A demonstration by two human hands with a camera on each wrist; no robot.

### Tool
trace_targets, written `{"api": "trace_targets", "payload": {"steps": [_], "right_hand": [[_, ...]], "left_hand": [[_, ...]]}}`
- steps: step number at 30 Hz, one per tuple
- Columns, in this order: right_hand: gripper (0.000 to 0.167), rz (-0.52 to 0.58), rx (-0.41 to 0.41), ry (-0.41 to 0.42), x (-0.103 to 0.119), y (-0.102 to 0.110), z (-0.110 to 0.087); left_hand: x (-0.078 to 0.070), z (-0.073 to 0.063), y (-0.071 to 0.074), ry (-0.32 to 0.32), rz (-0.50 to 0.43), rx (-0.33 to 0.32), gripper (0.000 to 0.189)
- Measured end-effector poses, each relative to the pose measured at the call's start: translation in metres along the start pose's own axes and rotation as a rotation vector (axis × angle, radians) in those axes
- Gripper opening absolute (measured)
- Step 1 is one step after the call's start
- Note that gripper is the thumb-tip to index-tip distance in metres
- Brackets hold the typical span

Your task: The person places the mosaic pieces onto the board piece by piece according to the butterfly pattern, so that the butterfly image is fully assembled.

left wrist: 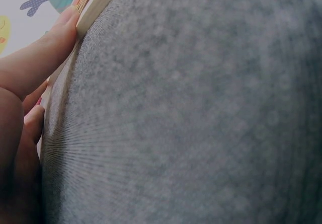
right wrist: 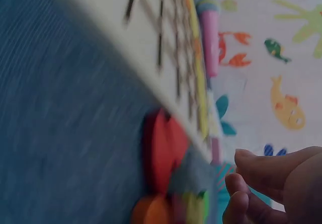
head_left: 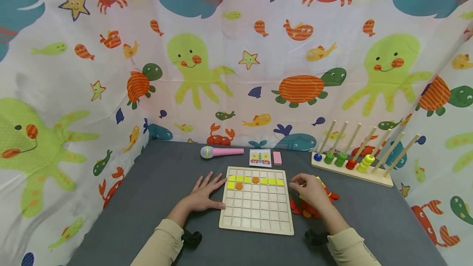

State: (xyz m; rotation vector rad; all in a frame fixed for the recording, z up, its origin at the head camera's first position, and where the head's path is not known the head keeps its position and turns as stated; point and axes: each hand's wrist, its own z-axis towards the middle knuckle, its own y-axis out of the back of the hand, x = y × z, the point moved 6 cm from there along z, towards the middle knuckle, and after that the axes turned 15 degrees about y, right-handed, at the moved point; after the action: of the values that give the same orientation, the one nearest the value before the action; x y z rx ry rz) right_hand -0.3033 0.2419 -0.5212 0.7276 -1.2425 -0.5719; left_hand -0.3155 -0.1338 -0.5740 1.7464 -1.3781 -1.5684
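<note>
A wooden grid board (head_left: 255,212) lies on the dark table with yellow pieces (head_left: 272,181) and round orange pieces (head_left: 256,180) set in its upper cells. Fingers spread, my left hand (head_left: 203,194) rests at the board's left edge; in the left wrist view its thumb (left wrist: 63,30) touches the wooden rim. Just beyond the right edge hovers my right hand (head_left: 312,190), fingers loosely bent, with no piece visible between thumb and fingers in the right wrist view. Beneath and beside it lies a pile of red, orange, yellow and green pieces (head_left: 334,196), partly covered by the hand.
Behind the board lie a pink toy microphone (head_left: 225,151), a picture card (head_left: 260,158) with a butterfly pattern and a pink block (head_left: 277,158). At the back right stands a wooden peg stand (head_left: 352,169) with coloured rings. A sea-animal curtain (head_left: 236,114) surrounds the table.
</note>
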Motion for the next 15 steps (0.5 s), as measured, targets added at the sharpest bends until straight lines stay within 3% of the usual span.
{"api": "trace_targets", "payload": {"steps": [7, 15], "right_hand": [[0.023, -0.104, 0.016, -0.006, -0.026, 0.005, -0.005], [0.028, -0.129, 0.056, -0.057, -0.042, 0.008, -0.003]], "left_hand": [[-0.002, 0.001, 0.001, 0.003, 0.005, 0.003, 0.101], [-0.002, -0.002, 0.002, 0.012, 0.0, 0.009, 0.1]]}}
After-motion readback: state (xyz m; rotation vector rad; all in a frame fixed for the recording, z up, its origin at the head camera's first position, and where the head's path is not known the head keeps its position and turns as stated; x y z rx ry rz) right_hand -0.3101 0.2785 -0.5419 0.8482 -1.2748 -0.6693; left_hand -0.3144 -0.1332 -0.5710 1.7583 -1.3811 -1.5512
